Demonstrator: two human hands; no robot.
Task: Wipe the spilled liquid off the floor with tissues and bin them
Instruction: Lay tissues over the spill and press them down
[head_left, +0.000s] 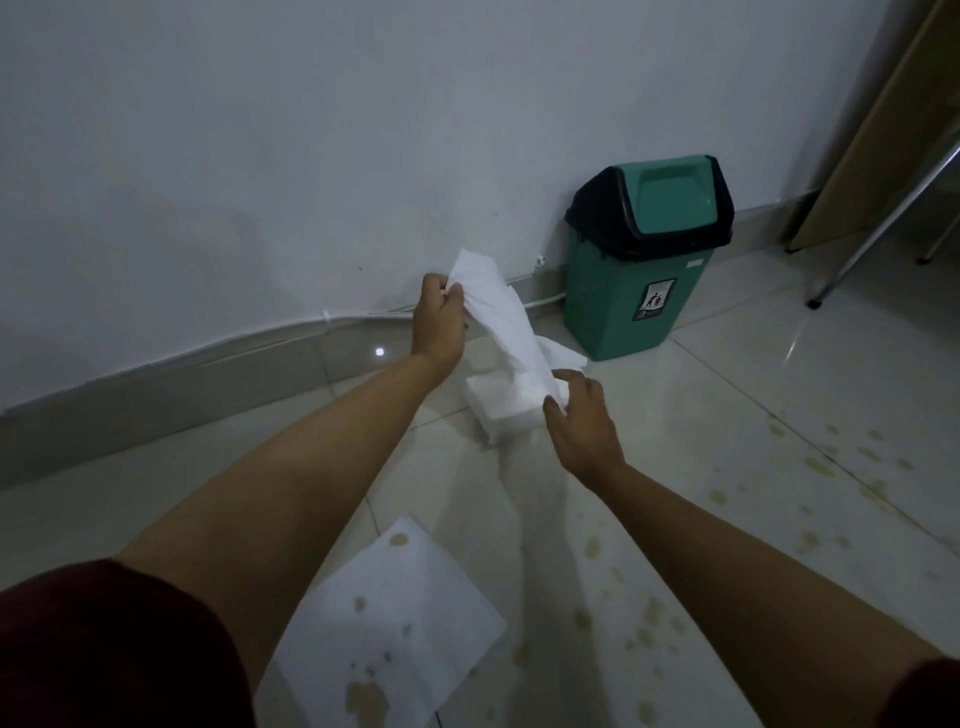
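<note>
Now your left hand (439, 322) pinches the tissue's (506, 317) top; your right hand (582, 421) grips its lower end by the pack (506, 410), the spill (665, 623) nearer your right.

The only sign in view is a small rectangular sticker (653, 300) on the front wall of the green swing-lid bin (628, 306). It shows a black-and-white pictogram of a figure dropping litter into a bin, with a dark strip of print beneath it. That print is too small and blurred to read. No other text, brand or number is legible.
</note>
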